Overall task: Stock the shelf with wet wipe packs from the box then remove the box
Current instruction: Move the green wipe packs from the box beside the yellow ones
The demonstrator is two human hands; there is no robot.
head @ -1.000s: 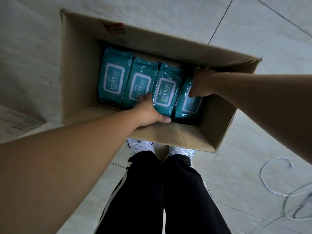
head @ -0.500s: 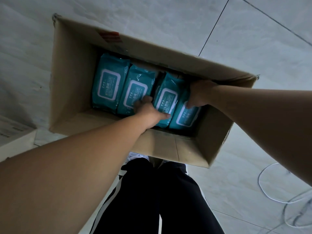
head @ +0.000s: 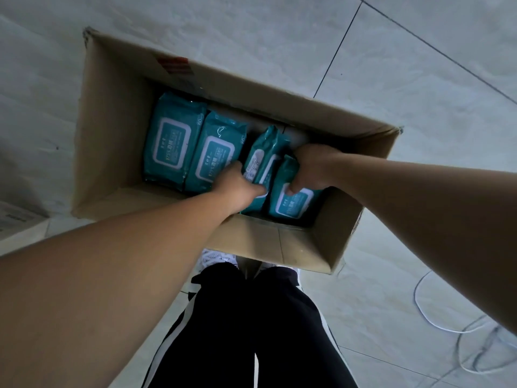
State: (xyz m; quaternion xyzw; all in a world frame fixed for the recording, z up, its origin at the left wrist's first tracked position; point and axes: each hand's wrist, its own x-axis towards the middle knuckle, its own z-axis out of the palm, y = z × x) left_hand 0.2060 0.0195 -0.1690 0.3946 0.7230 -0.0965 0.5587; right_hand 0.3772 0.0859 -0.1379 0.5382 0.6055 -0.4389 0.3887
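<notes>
Left grip (head: 241,186), right grip (head: 313,167) on boxed packs (head: 264,156)

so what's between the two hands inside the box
In the head view, a teal wet wipe pack tipped on edge, gripped by the left hand, stands between it and the right hand, which grips the rightmost pack.
</notes>
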